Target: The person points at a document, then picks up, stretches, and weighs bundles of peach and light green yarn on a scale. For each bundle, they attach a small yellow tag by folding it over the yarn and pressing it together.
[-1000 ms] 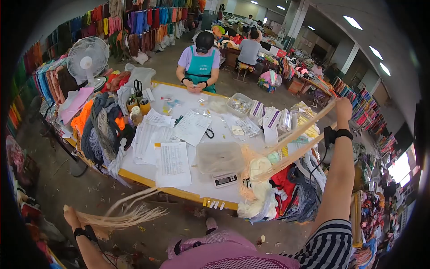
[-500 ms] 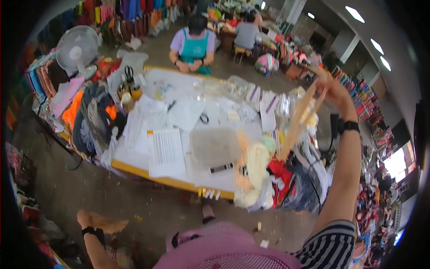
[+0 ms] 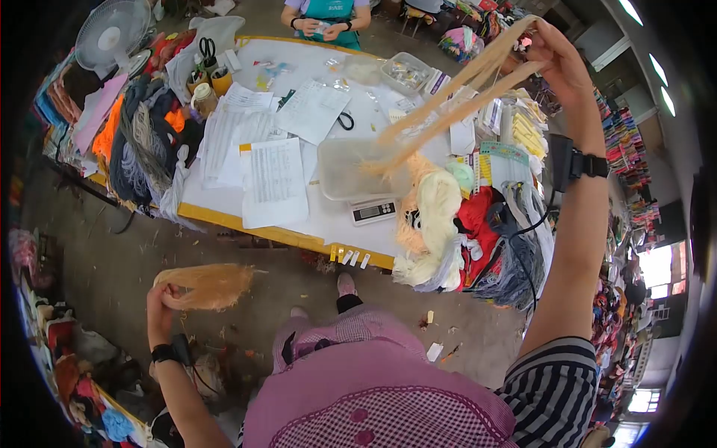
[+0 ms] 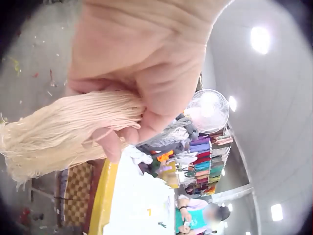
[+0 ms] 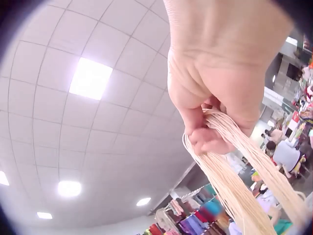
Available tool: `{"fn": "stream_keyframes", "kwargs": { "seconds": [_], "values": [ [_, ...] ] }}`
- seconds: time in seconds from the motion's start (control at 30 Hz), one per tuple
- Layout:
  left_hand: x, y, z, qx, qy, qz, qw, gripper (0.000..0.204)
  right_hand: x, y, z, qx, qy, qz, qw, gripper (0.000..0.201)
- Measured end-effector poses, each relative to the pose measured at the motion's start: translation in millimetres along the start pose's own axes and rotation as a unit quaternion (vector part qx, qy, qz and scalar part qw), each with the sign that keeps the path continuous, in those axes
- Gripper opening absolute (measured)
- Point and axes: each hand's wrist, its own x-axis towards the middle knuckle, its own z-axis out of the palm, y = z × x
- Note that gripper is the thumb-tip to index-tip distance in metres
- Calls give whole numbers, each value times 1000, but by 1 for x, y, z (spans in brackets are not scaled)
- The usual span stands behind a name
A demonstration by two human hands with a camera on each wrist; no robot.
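My left hand (image 3: 161, 302) is held low, off the table's front left, gripping a short bundle of peach yarn (image 3: 213, 286). The left wrist view shows its fingers and thumb curled round the bundle (image 4: 73, 129), whose loose ends stick out. Raised at the right, my right hand (image 3: 562, 63) holds a longer peach hank (image 3: 478, 97) that hangs in two strands over the table towards a clear plastic tub (image 3: 351, 170). In the right wrist view, the hank (image 5: 234, 191) loops over the curled fingers of the right hand (image 5: 215, 98).
Papers (image 3: 275, 183), black scissors (image 3: 345, 121) and a small scale (image 3: 374, 212) lie on the table (image 3: 224, 216). Yarn hanks (image 3: 437, 216) are heaped at its right end, dark yarn (image 3: 142, 149) and a fan (image 3: 112, 33) at its left. A person (image 3: 328, 22) sits at the far side.
The view has tilted downward. The long strands that trailed from both hands have swung; the left hand has risen with its bundle, and the right hand's hank now reaches left over the tub.
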Motion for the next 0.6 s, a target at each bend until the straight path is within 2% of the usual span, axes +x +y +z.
{"fn": "stream_keyframes", "kwargs": {
  "seconds": [0.07,0.13,0.2,0.27,0.3,0.33,0.37,0.47,0.53,0.57,0.6],
  "values": [
    [-10,17,24,-68,11,-4,998,19,7,24,7,-23,10,17,1000,24],
    [-7,18,28,-90,12,3,996,15,15,54,26,1,-47,-5,999,20],
    [-7,23,35,-113,9,10,994,15,10,92,59,-47,42,-35,997,19],
    [-18,35,50,-187,-67,-5,980,25,12,150,66,-138,43,-25,989,19],
    [-26,43,64,-187,-65,-4,980,25,7,180,77,-155,47,4,987,20],
    [-36,52,83,-247,-129,33,960,29,0,211,90,-171,52,33,983,20],
    [-42,57,98,-306,-190,68,931,34,-8,247,98,-253,43,48,965,21],
    [-42,62,118,-307,-182,64,932,36,-55,341,140,-460,40,88,883,29],
    [-32,55,112,-263,-197,58,943,37,-98,390,161,-472,42,41,879,31],
    [-29,53,108,-220,-218,55,949,37,-119,397,167,-470,38,48,881,31],
    [-30,53,111,-219,-214,49,951,37,-139,401,173,-506,5,68,860,27]
  ]
}}
